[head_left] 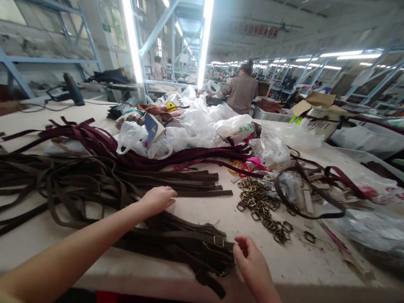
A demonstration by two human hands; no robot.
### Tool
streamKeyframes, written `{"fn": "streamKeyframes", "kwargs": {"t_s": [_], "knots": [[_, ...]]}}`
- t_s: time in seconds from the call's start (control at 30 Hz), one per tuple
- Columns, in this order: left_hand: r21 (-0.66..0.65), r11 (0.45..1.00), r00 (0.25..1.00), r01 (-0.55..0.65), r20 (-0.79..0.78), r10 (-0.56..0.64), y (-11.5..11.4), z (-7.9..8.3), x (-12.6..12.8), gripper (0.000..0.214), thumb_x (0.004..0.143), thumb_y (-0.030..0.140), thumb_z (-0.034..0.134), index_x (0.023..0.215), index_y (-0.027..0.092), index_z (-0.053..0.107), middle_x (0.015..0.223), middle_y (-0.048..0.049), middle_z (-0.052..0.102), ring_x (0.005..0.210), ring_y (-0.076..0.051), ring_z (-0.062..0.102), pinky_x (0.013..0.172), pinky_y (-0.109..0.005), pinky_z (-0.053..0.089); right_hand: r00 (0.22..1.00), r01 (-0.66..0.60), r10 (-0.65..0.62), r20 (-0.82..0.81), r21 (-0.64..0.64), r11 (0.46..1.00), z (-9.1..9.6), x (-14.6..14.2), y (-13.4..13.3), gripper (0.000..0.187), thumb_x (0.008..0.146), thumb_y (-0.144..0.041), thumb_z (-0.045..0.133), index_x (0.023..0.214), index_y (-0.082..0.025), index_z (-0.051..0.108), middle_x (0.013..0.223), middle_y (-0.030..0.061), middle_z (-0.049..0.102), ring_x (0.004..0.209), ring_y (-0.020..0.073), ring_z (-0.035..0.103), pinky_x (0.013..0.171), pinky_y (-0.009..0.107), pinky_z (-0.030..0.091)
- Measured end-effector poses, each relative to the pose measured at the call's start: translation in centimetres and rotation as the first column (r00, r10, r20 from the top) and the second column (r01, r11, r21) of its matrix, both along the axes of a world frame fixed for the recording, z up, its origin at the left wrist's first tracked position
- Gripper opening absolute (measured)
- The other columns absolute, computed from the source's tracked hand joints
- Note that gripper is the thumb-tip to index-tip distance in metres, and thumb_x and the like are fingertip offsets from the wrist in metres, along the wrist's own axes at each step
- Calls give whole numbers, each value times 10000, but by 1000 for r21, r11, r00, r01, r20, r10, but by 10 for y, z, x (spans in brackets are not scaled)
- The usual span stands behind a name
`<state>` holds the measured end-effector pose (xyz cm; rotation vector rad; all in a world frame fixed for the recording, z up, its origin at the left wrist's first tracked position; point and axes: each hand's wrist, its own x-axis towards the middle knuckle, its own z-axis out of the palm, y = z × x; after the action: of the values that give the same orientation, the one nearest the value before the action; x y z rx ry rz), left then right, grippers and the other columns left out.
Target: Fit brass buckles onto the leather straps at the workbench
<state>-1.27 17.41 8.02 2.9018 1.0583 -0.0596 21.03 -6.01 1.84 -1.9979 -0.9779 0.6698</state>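
My left hand point(158, 199) rests knuckles-up on the white table point(304, 275), fingers curled onto the dark brown straps point(85, 182) spread across the left side. My right hand point(250, 261) is near the front edge, fingers curled and pinched at the end of a bundle of brown straps with metal buckles point(198, 248). What the pinch holds is too small to make out. A heap of brass square rings point(263, 208) lies just beyond my right hand.
Maroon straps point(97, 142) lie behind the brown ones. White plastic bags point(198, 124) are piled mid-table, orange scissors point(240, 167) beside them. A cardboard box point(317, 117) sits back right. A person in a brown top point(241, 92) stands beyond the table, back turned.
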Motion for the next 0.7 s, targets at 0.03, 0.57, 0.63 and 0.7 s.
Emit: {"fn": "streamKeyframes", "kwargs": {"t_s": [0.03, 0.57, 0.63, 0.7], "knots": [[34, 999, 1000, 0, -9, 0, 1, -5, 16, 239, 795, 284, 480, 988, 190, 585, 989, -84, 595, 915, -208, 557, 776, -287, 411, 1000, 2, -2, 17, -9, 1000, 1, 3, -2, 254, 713, -395, 482, 878, -206, 521, 757, 37, 602, 684, 210, 576, 658, 341, 418], [-73, 986, 985, 149, 99, -142, -41, -33, 135, 213, 810, 120, 397, 901, 141, 588, 889, -129, 608, 823, -224, 584, 703, -312, 431, 863, 31, 1, 506, -54, 998, 3, 66, 53, 219, 800, -152, 390, 950, -170, 549, 949, 73, 560, 818, 176, 554, 717, 270, 385], [-105, 985, 986, 136, 106, -125, -43, -32, 146, 210, 820, 178, 404, 882, 148, 602, 858, -121, 625, 789, -225, 593, 668, -305, 430, 809, 17, 59, 584, -123, 992, 5, 66, 68, 237, 814, -148, 402, 989, -184, 558, 959, 76, 551, 817, 175, 555, 699, 261, 373], [-129, 984, 988, 126, 109, -112, -42, -29, 147, 243, 838, 244, 381, 867, 164, 609, 816, -99, 639, 747, -211, 599, 627, -282, 425, 767, 11, 118, 631, -197, 980, 7, 66, 76, 206, 816, -169, 437, 968, -190, 574, 937, 79, 547, 784, 178, 555, 669, 263, 364]]}}
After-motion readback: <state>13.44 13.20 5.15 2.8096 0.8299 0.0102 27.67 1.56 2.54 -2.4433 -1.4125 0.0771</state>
